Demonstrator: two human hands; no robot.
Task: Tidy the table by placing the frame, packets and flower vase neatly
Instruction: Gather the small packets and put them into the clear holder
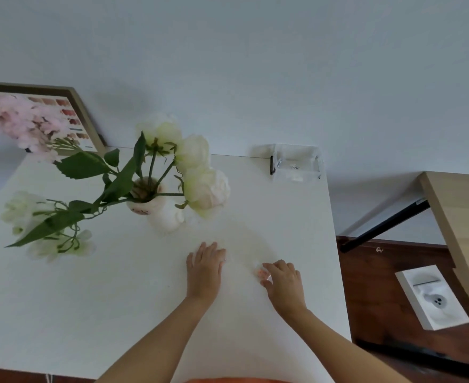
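Note:
A white flower vase point(163, 214) with white flowers and green leaves stands near the middle of the white table point(89, 299). A wood-rimmed frame point(82, 114) leans on the wall at the far left, partly behind pink flowers point(20, 120). My left hand point(204, 269) lies flat on the table in front of the vase, fingers apart. My right hand point(283, 280) rests just to its right, fingers curled over a small pale packet point(258, 270) with a pink mark. The packet is washed out and hard to make out.
A clear plastic box point(297, 161) sits at the table's far right corner against the wall. Right of the table stands a wooden desk point(460, 217) with a black leg, above a dark wooden floor where a white boxed item point(432, 297) lies.

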